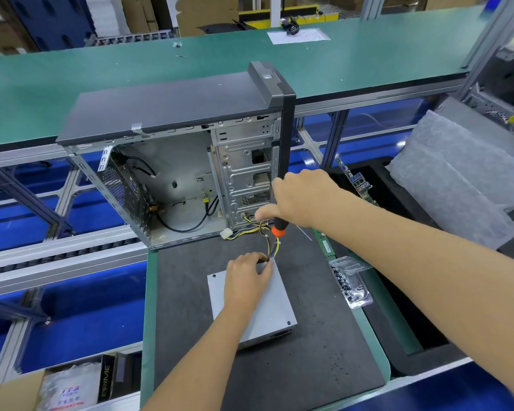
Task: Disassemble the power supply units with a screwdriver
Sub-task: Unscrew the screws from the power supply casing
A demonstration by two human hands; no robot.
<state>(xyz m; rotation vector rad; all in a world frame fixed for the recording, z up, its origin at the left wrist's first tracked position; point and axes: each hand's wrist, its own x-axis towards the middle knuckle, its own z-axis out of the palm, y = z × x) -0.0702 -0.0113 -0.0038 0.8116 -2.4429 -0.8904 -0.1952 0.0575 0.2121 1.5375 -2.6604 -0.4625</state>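
On the dark mat before me: power supply unit (251, 304), long axis running away toward the open case (172, 161), cables (269, 241) trailing inside; my left hand (247, 280) pinches its far edge, nearer; my right hand (300, 197) grips the screwdriver (279, 229) above the cables

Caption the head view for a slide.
Left hand steadies the power supply; right hand holds a screwdriver beside the open case.

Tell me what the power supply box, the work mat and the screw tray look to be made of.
Power supply box: bare sheet metal, dull grey sheen.
Work mat: probably dark foam or rubber, matte and pitted.
Screw tray: clear glossy plastic; screws show through.
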